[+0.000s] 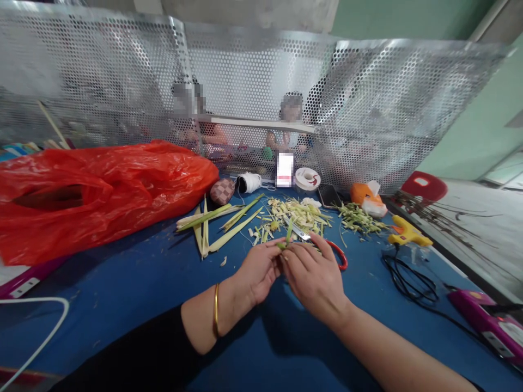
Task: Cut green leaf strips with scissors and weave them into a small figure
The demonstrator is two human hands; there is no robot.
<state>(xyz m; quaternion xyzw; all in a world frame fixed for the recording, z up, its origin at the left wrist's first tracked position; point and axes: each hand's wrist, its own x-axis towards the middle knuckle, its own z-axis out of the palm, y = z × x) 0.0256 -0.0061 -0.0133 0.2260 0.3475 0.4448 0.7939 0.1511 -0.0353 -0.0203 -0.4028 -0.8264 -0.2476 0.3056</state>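
Note:
My left hand (260, 272), with a gold bangle (216, 310) at the wrist, pinches a narrow green leaf strip (289, 231) between thumb and fingers. Closed against it, my right hand (314, 275) grips the same strip, whose tip sticks up above the fingertips. The fingers hide its lower part. Just beyond my right hand lie scissors with a red handle (340, 256), partly covered by that hand. A pile of pale chopped leaf pieces (304, 215) spreads behind them. Longer pale green leaves (229, 231) lie to the left of the pile.
A red plastic bag (102, 190) fills the left side. Along the back stand white thread (250, 182), a lit phone (285, 170) and a ribbon roll (308, 178). A yellow glue gun (408, 233) with a black cable lies right. Beyond the perforated metal screen (253, 71) sit people.

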